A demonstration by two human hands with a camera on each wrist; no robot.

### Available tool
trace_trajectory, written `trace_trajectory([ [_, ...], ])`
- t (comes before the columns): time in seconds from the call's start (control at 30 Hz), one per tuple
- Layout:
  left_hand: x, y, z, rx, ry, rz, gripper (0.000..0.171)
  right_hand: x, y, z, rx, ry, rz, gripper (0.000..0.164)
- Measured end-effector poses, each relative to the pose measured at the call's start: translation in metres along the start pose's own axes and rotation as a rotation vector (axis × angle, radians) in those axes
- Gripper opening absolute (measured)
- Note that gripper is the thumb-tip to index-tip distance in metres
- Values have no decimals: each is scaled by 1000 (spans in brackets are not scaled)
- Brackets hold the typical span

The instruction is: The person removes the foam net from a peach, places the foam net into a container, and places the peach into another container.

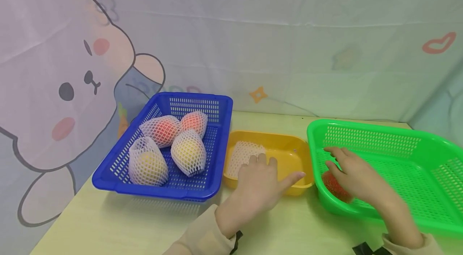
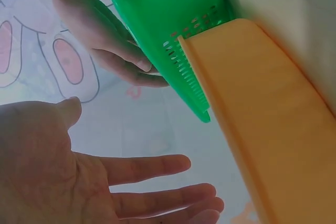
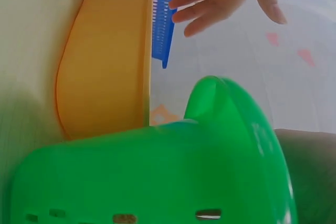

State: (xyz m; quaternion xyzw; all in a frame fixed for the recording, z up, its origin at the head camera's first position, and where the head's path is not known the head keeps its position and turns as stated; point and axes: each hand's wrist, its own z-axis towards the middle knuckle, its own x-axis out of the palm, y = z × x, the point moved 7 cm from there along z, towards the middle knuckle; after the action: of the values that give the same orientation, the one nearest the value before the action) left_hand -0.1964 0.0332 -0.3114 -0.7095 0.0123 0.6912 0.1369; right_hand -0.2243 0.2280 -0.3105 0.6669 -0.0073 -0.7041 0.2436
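My left hand [image 1: 255, 184] is over the front of a yellow tray [image 1: 289, 158], fingers extended and thumb spread to the right, with nothing in it. In the left wrist view its palm and straight fingers show beside the tray's wall. A white foam fruit net [image 1: 245, 154] lies in the tray's left part. My right hand [image 1: 356, 176] is inside the green basket [image 1: 394, 166] at its left end, with loosely bent fingers. Just under it is a round red fruit [image 1: 333, 186], partly covered by the hand; in the right wrist view the basket wall hides most of that hand.
To the left stands a blue basket [image 1: 226, 142] with several fruits in white foam nets, such as a yellow one [image 1: 188, 151] and a red one [image 1: 166, 131]. The tray sits between the two baskets. A printed cloth [image 1: 253, 38] hangs behind the table [image 1: 144, 223].
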Motion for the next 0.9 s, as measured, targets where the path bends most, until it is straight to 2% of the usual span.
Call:
trace_trajectory([
  [0.23, -9, -1, -5, 32, -21, -9, 90, -2, 10, 1, 15, -50, 32, 48],
  [0.5, -22, -2, -10, 73, -61, -32, 80, 5, 23, 4, -1, -83, 31, 47],
  [0.77, -37, 5, -14, 99, -173, -39, 67, 11, 25, 4, 28, -90, 44, 51],
  [0.9, -47, 11, -15, 100, -190, -48, 67, 12, 27, 4, 33, -103, 36, 54],
])
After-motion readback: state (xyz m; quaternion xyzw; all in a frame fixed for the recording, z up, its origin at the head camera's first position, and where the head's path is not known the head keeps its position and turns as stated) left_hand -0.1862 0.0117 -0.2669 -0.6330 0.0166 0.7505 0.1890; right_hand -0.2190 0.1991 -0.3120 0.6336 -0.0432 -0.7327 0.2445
